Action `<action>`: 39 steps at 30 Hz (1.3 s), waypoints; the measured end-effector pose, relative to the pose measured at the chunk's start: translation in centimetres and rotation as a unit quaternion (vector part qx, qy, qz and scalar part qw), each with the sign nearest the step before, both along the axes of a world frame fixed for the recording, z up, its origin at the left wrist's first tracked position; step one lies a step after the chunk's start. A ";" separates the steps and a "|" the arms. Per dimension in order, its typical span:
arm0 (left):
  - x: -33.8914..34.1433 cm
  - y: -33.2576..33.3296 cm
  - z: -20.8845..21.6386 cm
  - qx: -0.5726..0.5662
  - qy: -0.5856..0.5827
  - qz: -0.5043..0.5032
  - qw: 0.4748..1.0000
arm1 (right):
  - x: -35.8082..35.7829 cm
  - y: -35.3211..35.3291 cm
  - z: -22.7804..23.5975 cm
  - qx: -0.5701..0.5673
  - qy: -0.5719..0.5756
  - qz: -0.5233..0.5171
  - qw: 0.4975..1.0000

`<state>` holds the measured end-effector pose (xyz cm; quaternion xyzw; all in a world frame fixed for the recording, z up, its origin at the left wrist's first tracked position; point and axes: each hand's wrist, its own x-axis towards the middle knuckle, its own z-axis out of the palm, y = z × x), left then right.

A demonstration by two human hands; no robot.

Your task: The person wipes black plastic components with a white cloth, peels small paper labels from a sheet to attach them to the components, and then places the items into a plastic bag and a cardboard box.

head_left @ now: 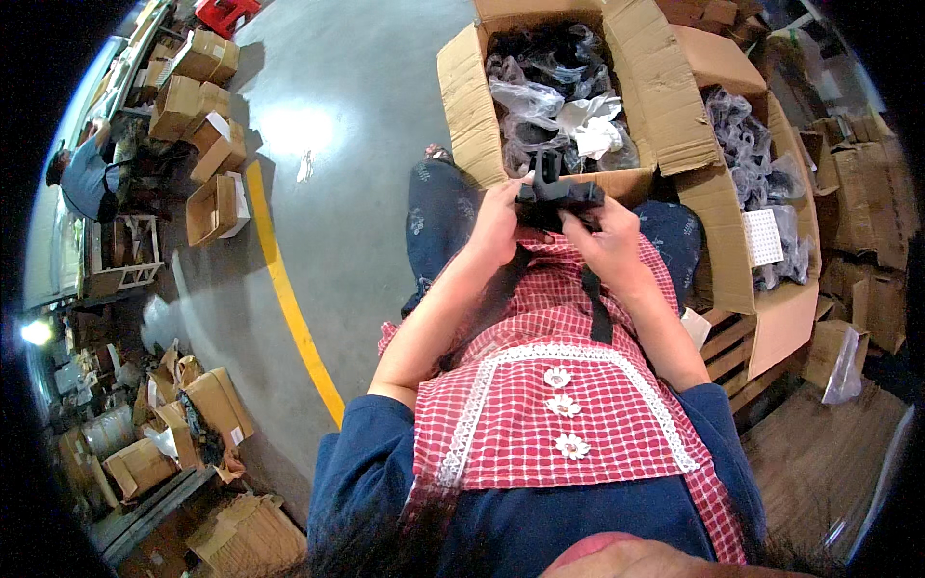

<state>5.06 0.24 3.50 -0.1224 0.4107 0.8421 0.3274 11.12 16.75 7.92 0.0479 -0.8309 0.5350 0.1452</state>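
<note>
Left hand [495, 223], right hand [614, 238] grip a forked part [563, 195] (black); carton [466, 106] beyond.

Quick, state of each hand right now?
Left hand: closed, holding the black part.
Right hand: closed, holding the same black part.

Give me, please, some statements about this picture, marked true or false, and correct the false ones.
1. The left hand and the right hand both hold a black, angular part. True.
2. The yellow painted floor line runs right of the hands. False: the line is on their left.
3. The red-and-white checked cloth apron bears three white flower decorations. True.
4. The open brown cardboard box just beyond the hands is empty. False: it contains clear plastic wrapping.
5. Both hands are gloved. False: they are bare.
</note>
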 end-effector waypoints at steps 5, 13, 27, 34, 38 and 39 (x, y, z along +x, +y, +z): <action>0.3 1.0 1.0 0.004 0.044 0.040 0.998 | -0.5 1.0 0.8 0.092 0.041 0.015 0.995; 1.0 1.6 1.5 -0.051 0.043 0.014 0.998 | -0.5 1.1 1.2 0.164 0.083 0.075 0.980; 1.4 2.5 1.9 -0.064 0.112 0.037 0.991 | 0.4 1.4 2.0 0.119 0.132 0.022 0.984; 1.1 1.8 5.0 -0.311 0.342 0.117 0.879 | -0.2 2.6 3.3 -0.114 -0.017 -0.115 0.987; 2.1 2.4 6.6 -0.388 0.477 0.107 0.781 | -0.9 2.8 2.8 -0.141 -0.105 -0.075 0.982; 2.5 2.9 6.5 -0.396 0.509 0.099 0.758 | -0.9 2.5 2.1 -0.134 -0.117 -0.062 0.982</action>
